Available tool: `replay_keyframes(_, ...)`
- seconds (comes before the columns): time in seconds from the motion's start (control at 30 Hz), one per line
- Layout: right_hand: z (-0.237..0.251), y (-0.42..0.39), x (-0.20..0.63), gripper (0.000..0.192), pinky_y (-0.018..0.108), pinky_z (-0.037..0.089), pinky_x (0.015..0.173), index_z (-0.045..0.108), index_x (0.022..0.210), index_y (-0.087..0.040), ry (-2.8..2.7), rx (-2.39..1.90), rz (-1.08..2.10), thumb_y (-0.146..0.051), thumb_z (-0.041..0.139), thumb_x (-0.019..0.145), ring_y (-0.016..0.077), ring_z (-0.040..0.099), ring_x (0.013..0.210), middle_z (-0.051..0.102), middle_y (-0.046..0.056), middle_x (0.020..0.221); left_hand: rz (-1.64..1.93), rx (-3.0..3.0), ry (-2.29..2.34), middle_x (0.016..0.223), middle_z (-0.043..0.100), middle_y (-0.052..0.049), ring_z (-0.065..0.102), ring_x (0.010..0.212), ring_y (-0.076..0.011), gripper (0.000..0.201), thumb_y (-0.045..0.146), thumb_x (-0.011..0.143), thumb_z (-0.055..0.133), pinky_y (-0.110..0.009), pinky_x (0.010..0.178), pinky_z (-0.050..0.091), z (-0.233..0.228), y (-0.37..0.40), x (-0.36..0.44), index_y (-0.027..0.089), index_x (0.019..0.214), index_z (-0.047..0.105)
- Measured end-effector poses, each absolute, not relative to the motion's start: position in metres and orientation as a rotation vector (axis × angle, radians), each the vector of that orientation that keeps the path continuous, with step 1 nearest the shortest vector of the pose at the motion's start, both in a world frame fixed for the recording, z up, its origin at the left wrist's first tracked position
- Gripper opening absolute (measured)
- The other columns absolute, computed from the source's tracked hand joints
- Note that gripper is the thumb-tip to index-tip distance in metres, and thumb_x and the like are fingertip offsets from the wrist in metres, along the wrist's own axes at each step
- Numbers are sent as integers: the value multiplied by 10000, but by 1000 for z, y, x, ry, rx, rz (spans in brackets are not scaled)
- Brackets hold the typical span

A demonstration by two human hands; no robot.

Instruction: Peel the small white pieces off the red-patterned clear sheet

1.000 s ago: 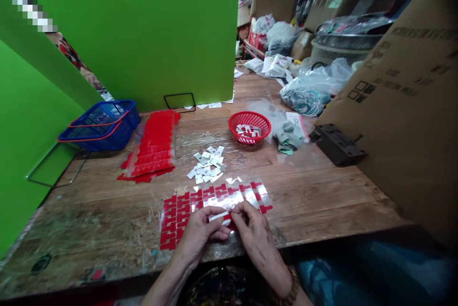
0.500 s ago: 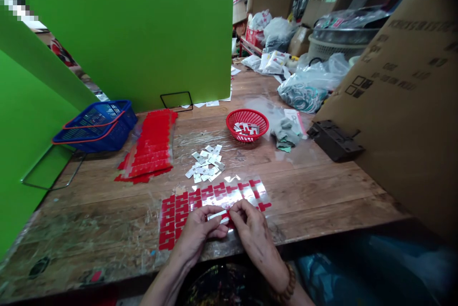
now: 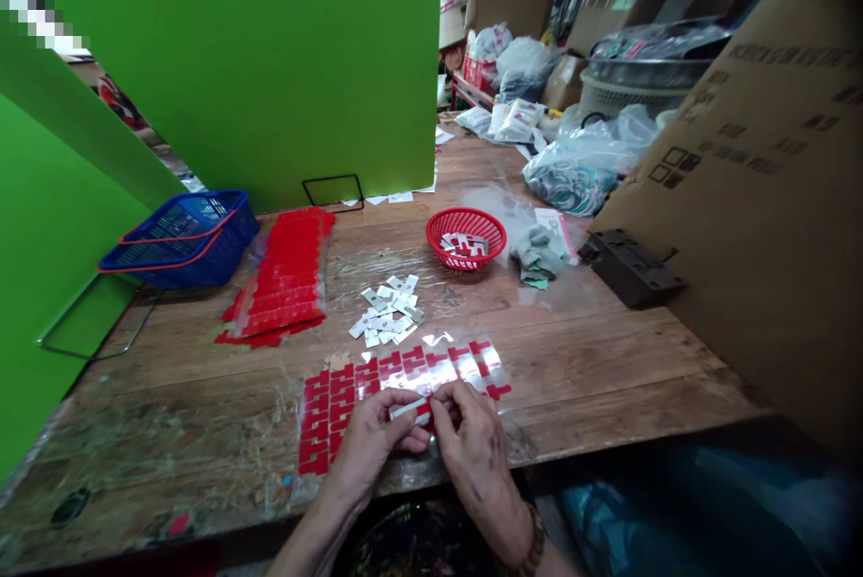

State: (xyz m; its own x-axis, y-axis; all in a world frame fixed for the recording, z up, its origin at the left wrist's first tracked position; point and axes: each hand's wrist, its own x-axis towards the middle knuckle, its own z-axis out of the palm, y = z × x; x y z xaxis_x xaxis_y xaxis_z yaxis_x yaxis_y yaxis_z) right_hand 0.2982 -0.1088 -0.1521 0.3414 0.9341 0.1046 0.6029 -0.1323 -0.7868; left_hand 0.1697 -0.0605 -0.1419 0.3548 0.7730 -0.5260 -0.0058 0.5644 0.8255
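Since the earlier frames the right hand (image 3: 472, 447) has drawn slightly nearer the body and turned more of its back to the camera; the left hand (image 3: 374, 438) and the items on the table (image 3: 607, 352) sit as before.

At far left a blue basket (image 3: 182, 235) rests on the table against the green partition (image 3: 270, 47), with a wire stand (image 3: 94, 325) below it. Just beside it, to the right, lies a stack of red sticker sheets (image 3: 283, 276).

At the near edge, a clear sheet of red stickers (image 3: 351, 388) lies flat on the wood. The left hand rests on this sheet, thumb and fingertips pinched on one end of a small white piece (image 3: 409, 410). The right hand meets it from the other side, fingertips closed on the same piece; a red patch shows under it, though whether that belongs to the piece or the sheet cannot be told. The piece is held just above the sheet, between the two hands.

Behind the sheet a loose pile of small white pieces (image 3: 389, 309) lies on the table. Farther right stands a red round basket (image 3: 466, 237) containing white and red pieces. Beside it is a bag of grey-green parts (image 3: 539, 253), then a dark block (image 3: 628, 267) at the foot of a leaning cardboard sheet (image 3: 761, 181).
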Motion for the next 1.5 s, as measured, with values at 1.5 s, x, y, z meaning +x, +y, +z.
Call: replay_keyframes(1.5,-156,-67,330,281,159,313,387,523,686,-145,-1072,-1404,1437,-400,626,745,60,468,370,580,-29,522,713,950,1106,570,638,-30,595,466,-136,445,501,706,582,-228,456,446,-171,-47,160,125,942,553)
